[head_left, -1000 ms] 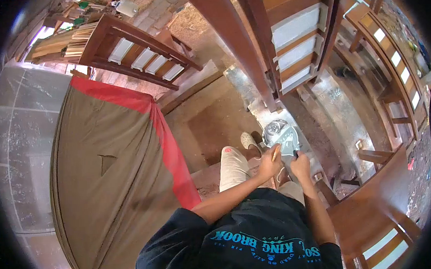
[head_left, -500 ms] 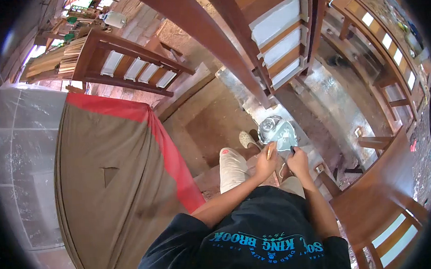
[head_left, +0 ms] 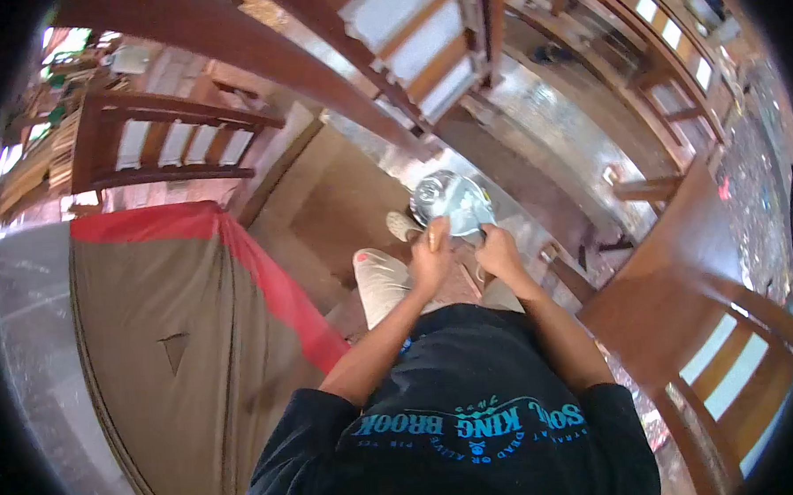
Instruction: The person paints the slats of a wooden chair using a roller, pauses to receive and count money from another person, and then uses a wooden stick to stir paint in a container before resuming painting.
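A round, shiny metal pan [head_left: 428, 189] stands in front of me, with a pale blue-grey patch across its right side. My left hand [head_left: 429, 265] is closed around a tan wooden handle [head_left: 434, 236] at the pan's near edge. Close beside it, my right hand [head_left: 501, 253] grips a dark-handled tool [head_left: 477, 236], whose tip overlaps the pale patch in this view. The working ends of both tools are blurred against the pan.
Dark wooden chair frames with white panels stand at the left [head_left: 166, 138], ahead [head_left: 413, 25] and lower right [head_left: 664, 298]. A brown cloth with a red border [head_left: 162, 346] covers something on my left. A wooden beam [head_left: 255, 55] slants across the top.
The whole view has shifted, so the pan, hands and chairs sit farther left and higher. Both hands keep hold of their tools by the pan.
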Tool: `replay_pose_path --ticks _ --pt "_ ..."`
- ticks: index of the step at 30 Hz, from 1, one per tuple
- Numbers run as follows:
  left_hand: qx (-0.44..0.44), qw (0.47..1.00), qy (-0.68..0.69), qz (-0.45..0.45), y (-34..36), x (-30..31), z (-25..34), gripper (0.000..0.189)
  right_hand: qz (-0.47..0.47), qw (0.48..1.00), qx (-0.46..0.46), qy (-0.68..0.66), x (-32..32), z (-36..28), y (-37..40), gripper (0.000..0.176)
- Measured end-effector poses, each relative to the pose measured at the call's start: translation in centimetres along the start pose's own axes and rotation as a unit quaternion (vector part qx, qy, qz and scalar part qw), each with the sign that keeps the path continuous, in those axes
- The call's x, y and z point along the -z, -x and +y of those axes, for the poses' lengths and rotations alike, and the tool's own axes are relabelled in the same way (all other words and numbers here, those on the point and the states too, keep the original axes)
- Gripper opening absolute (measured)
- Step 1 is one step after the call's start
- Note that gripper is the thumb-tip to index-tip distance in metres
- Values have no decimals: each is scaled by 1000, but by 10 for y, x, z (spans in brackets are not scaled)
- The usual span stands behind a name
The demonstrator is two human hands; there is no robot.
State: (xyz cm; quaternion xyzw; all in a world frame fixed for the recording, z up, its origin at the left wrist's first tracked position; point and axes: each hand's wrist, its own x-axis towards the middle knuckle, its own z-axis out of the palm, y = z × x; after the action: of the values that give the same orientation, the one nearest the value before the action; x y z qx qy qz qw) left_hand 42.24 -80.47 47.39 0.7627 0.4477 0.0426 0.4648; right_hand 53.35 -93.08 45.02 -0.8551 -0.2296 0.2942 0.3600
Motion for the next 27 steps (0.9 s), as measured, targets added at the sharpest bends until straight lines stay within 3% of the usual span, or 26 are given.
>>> replay_pose_path --ticks 1,3,9,12,15,18,21,23,25,27 --pt "55 998 -20 -19 3 5 19 35 13 1000 2 0 7 -5 9 32" --pt "-47 999 21 -7 -1 4 24 34 38 999 16 -6 33 -32 23 33" --pt "-104 995 -10 5 -1 6 15 32 -5 999 -34 -11 40 -30 12 34" --pt "-46 998 28 11 13 12 28 33 -22 998 -58 3 19 -12 -6 34" --pt "-91 994 13 55 12 6 18 33 -24 997 -66 11 20 -18 0 34" --pt "-44 999 -1 14 -2 2 9 35 -40 996 -78 7 39 -41 21 34" --pt "-133 987 -89 -6 -20 -10 -14 37 -88 992 -83 24 51 -49 25 42" --pt "-173 983 -59 10 -26 -16 -17 35 -50 996 -68 3 49 -48 19 42" --pt "-140 990 -16 6 -9 0 30 30 -31 996 -79 4 32 -31 4 41" --pt "-153 988 -6 -15 -2 10 32 29 -50 993 -108 9 25 -20 -9 40"
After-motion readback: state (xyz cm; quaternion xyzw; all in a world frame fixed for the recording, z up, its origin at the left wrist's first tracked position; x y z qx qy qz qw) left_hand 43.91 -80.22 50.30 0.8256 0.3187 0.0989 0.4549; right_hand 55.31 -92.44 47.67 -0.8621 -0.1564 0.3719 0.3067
